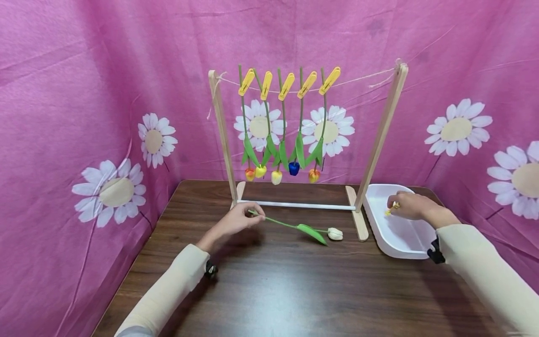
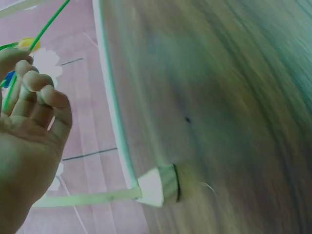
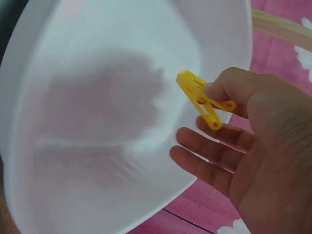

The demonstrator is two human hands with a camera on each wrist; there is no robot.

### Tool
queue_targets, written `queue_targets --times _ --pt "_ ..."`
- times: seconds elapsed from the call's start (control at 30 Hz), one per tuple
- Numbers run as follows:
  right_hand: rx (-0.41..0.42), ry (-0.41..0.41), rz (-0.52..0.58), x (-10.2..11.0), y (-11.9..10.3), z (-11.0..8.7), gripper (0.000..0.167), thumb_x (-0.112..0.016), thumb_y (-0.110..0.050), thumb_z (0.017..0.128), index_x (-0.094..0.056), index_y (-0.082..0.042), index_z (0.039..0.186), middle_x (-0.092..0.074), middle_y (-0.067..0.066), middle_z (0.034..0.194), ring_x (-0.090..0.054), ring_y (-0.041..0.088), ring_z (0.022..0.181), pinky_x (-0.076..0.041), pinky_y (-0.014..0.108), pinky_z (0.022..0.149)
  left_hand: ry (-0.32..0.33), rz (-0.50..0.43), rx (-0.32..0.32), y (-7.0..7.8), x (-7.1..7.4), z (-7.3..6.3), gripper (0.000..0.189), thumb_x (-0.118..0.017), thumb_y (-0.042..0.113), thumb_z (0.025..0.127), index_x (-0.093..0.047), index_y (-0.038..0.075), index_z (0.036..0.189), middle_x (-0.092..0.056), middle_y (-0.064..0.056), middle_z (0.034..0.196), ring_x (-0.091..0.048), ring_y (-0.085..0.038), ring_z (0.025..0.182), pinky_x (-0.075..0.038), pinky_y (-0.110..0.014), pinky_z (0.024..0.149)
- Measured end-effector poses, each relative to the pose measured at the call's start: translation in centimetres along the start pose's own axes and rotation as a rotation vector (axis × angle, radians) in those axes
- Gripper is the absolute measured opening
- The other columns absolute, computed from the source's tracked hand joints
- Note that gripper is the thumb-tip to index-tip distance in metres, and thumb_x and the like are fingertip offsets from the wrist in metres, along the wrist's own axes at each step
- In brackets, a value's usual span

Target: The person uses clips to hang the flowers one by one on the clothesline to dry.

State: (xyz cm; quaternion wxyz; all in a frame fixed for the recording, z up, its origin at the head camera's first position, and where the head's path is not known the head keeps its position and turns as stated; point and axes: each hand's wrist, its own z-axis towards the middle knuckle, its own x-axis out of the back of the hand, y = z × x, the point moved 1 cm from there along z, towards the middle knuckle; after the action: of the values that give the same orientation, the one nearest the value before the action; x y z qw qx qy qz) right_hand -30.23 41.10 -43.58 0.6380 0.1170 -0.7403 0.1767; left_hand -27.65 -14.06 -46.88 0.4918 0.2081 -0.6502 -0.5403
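My left hand point(image 1: 239, 220) pinches the end of the green stem point(image 2: 48, 24) of an artificial white tulip between thumb and fingers. The tulip's pale bloom point(image 1: 335, 234) points right, with a long green leaf point(image 1: 311, 233) midway along; I cannot tell whether it touches the table. Over the white tray, my right hand point(image 1: 410, 206) pinches a yellow clothespin point(image 3: 197, 92) between thumb and index finger. Several tulips, among them a blue one point(image 1: 294, 168), hang bloom down from a string point(image 1: 362, 82), each held by a yellow clothespin point(image 1: 265, 85).
Two wooden posts point(image 1: 382, 140) carry the string, and a white bar point(image 1: 296, 205) joins their feet. At the right edge of the brown table point(image 1: 269, 290) stands the white tray point(image 1: 393, 248). A pink curtain point(image 1: 189, 117) with daisies surrounds the back and sides.
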Motion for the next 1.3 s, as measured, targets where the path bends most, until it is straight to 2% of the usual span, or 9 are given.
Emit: queue_targets --times 0.2,0.3,0.43,0.53,0.67,0.83,1.0,1.13,1.3 --pt "-0.030 0.142 0.105 0.5 0.2 0.2 0.028 -0.084 -0.014 0.085 -0.067 0.002 0.100 -0.069 0.009 0.090 -0.062 0.019 0.080 -0.054 0.040 0.071 0.109 -0.212 -0.076 1.5 -0.2 0.3 0.015 -0.071 0.013 0.103 -0.069 0.000 0.110 -0.069 -0.004 0.080 -0.065 -0.014 0.067 -0.057 -0.031 0.064" --pt "-0.061 0.176 0.161 1.1 0.3 0.2 0.031 -0.086 -0.012 0.084 -0.065 0.004 0.100 -0.071 0.014 0.091 -0.063 0.017 0.078 -0.052 0.033 0.067 0.099 -0.338 -0.151 2.5 -0.5 0.6 0.017 -0.064 0.011 0.107 -0.061 -0.004 0.115 -0.077 -0.008 0.098 -0.077 -0.018 0.077 -0.066 -0.049 0.077" --pt "-0.091 0.193 0.264 2.1 0.2 0.1 0.031 -0.084 -0.005 0.086 -0.067 0.010 0.106 -0.074 0.022 0.096 -0.067 0.016 0.077 -0.053 0.026 0.061 0.067 -0.464 -0.253 3.8 -1.0 1.1 0.017 -0.054 0.013 0.113 -0.052 -0.003 0.118 -0.078 -0.020 0.120 -0.082 -0.027 0.093 -0.062 -0.062 0.089" --pt "-0.117 0.187 0.325 2.9 0.1 0.0 0.034 -0.081 -0.005 0.091 -0.068 0.013 0.116 -0.076 0.024 0.098 -0.069 0.016 0.078 -0.055 0.023 0.060 0.100 -0.517 -0.301 4.5 -1.5 1.6 0.011 -0.054 0.011 0.112 -0.053 0.001 0.116 -0.077 -0.026 0.118 -0.082 -0.026 0.096 -0.064 -0.055 0.092" --pt "-0.146 0.195 0.330 3.6 -0.3 0.0 0.039 -0.078 -0.014 0.097 -0.069 0.011 0.126 -0.078 0.019 0.098 -0.069 0.013 0.078 -0.053 0.023 0.062 0.169 -0.597 -0.281 5.2 -2.1 2.3 0.010 -0.061 -0.003 0.105 -0.063 0.005 0.112 -0.079 -0.014 0.109 -0.078 -0.015 0.093 -0.065 -0.040 0.091" --pt "-0.141 0.261 0.354 4.5 -1.4 -0.2 0.038 -0.077 -0.014 0.098 -0.068 0.010 0.126 -0.077 0.019 0.101 -0.062 0.001 0.081 -0.051 0.020 0.066 0.230 -0.592 -0.233 6.1 -2.9 3.0 0.013 -0.063 -0.005 0.104 -0.070 0.005 0.108 -0.079 0.003 0.103 -0.075 -0.011 0.091 -0.065 -0.035 0.092" --pt "-0.139 0.345 0.436 5.4 -2.3 -0.6 0.033 -0.075 -0.009 0.098 -0.063 0.010 0.123 -0.073 0.026 0.106 -0.055 -0.013 0.082 -0.048 0.009 0.070 0.209 -0.518 -0.325 7.3 -3.4 3.8 0.007 -0.059 0.007 0.109 -0.063 0.008 0.114 -0.082 -0.007 0.104 -0.077 -0.018 0.084 -0.066 -0.047 0.088" --pt "-0.124 0.407 0.471 6.6 -3.2 -0.5 0.035 -0.074 -0.011 0.100 -0.062 0.008 0.127 -0.072 0.031 0.114 -0.052 -0.021 0.085 -0.044 0.002 0.074 0.192 -0.505 -0.364 8.4 -3.8 4.4 0.010 -0.060 0.006 0.108 -0.062 0.005 0.118 -0.081 -0.009 0.102 -0.077 -0.017 0.081 -0.065 -0.041 0.087" --pt "-0.112 0.497 0.506 8.8 -4.8 -0.3 0.035 -0.075 -0.013 0.100 -0.064 0.005 0.129 -0.077 0.004 0.101 -0.056 -0.019 0.083 -0.045 0.002 0.075 0.180 -0.538 -0.352 10.0 -4.4 5.3 0.016 -0.066 -0.001 0.103 -0.065 -0.006 0.118 -0.080 0.005 0.103 -0.077 -0.013 0.086 -0.064 -0.047 0.095"
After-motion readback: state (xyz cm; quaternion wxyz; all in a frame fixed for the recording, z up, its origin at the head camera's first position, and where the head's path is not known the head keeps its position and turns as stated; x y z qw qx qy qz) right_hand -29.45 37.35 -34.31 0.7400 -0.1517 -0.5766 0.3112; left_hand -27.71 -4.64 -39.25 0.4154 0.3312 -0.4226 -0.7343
